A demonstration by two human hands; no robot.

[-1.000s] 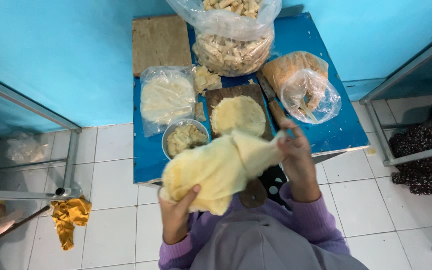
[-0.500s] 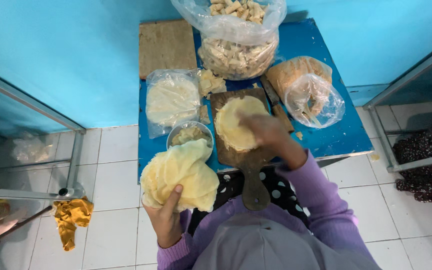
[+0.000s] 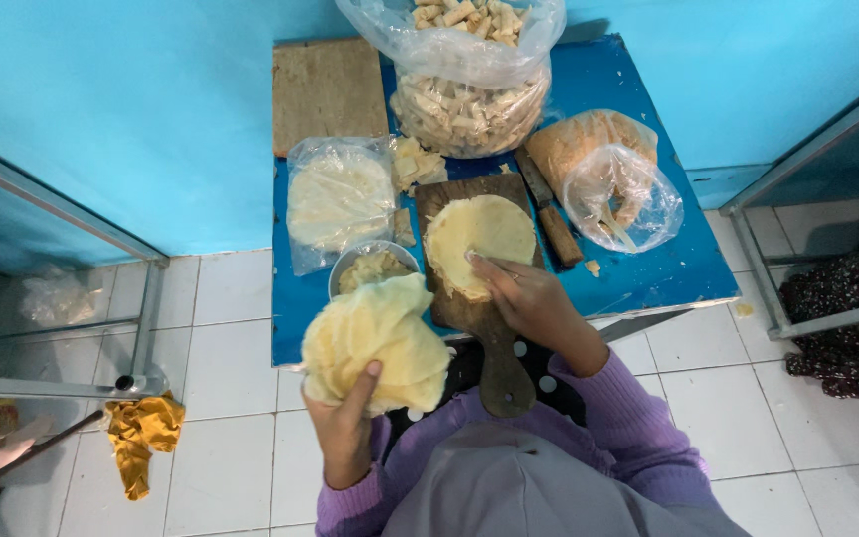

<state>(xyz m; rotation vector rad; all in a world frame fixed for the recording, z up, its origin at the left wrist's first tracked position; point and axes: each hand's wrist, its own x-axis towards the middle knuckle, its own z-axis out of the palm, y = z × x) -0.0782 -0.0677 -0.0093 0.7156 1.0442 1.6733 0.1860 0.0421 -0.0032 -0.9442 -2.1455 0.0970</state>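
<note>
My left hand (image 3: 344, 430) holds a floppy stack of pale yellow round wrappers (image 3: 375, 343) up over the near edge of the blue table (image 3: 648, 268). My right hand (image 3: 521, 293) rests its fingertips on a single round wrapper (image 3: 479, 237) spread flat on a dark wooden paddle board (image 3: 489, 328). The board's handle points toward my body. A small metal bowl of yellowish filling (image 3: 372, 267) sits just left of the board, partly hidden by the stack.
A large clear bag of rolled pieces (image 3: 469, 75) stands at the back. A bagged stack of wrappers (image 3: 338, 199), a wooden board (image 3: 323, 94), a wooden-handled knife (image 3: 549, 209) and a crumpled plastic bag (image 3: 618, 194) also lie on the table. A yellow cloth (image 3: 146, 433) lies on the tiled floor.
My right hand pulled one wrapper off the stack and laid it flat on the paddle board. My left hand lowered the stack toward the left.
</note>
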